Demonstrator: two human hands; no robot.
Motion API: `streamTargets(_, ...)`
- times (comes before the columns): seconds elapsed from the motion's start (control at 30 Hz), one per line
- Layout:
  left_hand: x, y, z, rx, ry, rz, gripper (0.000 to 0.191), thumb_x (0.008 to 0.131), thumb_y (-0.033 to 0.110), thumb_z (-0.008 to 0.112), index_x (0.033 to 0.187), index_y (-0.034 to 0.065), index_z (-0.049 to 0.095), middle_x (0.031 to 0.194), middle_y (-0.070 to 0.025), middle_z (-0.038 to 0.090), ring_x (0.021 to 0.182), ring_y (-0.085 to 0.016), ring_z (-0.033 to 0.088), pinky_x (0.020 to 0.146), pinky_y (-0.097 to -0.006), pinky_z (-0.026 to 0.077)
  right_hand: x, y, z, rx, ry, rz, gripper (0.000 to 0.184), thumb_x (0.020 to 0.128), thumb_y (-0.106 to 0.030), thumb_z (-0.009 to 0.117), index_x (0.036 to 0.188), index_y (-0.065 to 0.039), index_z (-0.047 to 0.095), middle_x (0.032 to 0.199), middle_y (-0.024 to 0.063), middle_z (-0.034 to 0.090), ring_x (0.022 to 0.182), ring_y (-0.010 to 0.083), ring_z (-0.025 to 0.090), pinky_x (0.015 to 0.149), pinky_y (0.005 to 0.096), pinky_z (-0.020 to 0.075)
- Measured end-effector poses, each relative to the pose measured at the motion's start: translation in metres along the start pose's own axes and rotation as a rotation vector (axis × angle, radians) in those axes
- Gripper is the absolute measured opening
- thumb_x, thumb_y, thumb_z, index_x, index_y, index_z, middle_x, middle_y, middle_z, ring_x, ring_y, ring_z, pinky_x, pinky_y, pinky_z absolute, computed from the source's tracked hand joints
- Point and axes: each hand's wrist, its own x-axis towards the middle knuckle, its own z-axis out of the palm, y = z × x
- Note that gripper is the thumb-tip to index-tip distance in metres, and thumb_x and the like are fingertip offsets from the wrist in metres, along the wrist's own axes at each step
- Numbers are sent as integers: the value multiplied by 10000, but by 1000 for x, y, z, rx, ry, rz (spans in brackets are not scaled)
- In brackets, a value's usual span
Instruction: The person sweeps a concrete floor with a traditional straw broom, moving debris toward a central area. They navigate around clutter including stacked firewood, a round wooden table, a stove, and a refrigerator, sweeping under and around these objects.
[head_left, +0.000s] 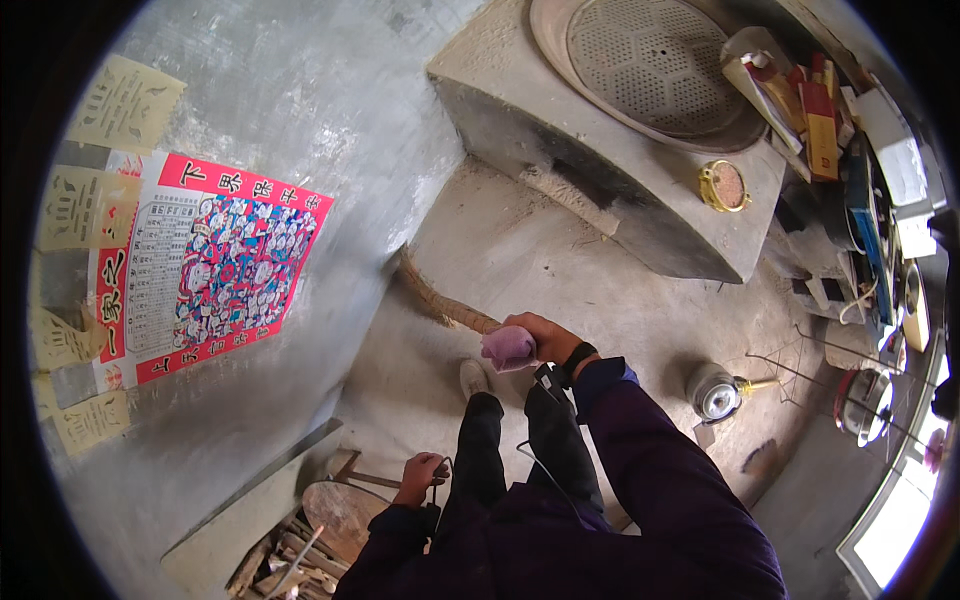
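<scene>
My right hand is closed round the end of a straw hand broom, where a pink-purple cloth wraps the handle. The broom's bristles touch the concrete floor close to the foot of the wall on the left. Lower in the view, my left hand hangs beside my left leg with its fingers curled near a black cable; whether it grips the cable is not clear. One light-coloured shoe shows just below the broom.
A concrete stove holds a large pan with a perforated metal steamer plate; a gold-rimmed bowl sits on its corner. A metal kettle stands on the floor at right. Firewood and a round wooden board lie lower left.
</scene>
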Motion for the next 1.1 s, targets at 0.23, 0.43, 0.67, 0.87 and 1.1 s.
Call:
streamTargets(0.23,-2,-12,17,31,-23,-72,360,939,371,646,1006,17,646,897,-113,704,786,-219,711,713,-351,593,-3,55,39,623,88,171,276,955,-184,580,1150,-17,680,1113,116,712,1000,223,704,882,386,598)
streamTargets(0.43,16,8,36,-1,-31,14,238,981,222,601,1092,15,641,928,-91,703,798,-195,703,695,-341,587,22,7,-5,884,171,347,327,930,-227,567,1129,18,653,1108,177,697,1021,308,693,938,461,568)
streamTargets(0.67,16,18,42,32,18,-32,244,970,234,620,1082,20,658,907,-77,703,795,-182,701,686,-337,587,6,-111,-91,1125,208,7,439,921,-260,497,1174,82,605,1111,245,679,1035,386,675,983,519,539)
streamTargets(0.87,13,13,44,29,-14,-34,243,974,244,619,1050,20,670,877,-81,705,768,-195,705,695,-341,592,-12,-148,-124,1041,236,-228,443,952,-254,455,1182,96,599,1134,253,663,1053,389,663,1006,522,524)
streamTargets(1.1,21,24,51,40,-18,-4,257,974,240,617,1076,10,667,885,-84,706,761,-194,704,705,-338,589,-15,-134,-69,1102,248,-236,417,989,-220,451,1206,112,578,1171,269,641,1061,399,658,973,552,538)
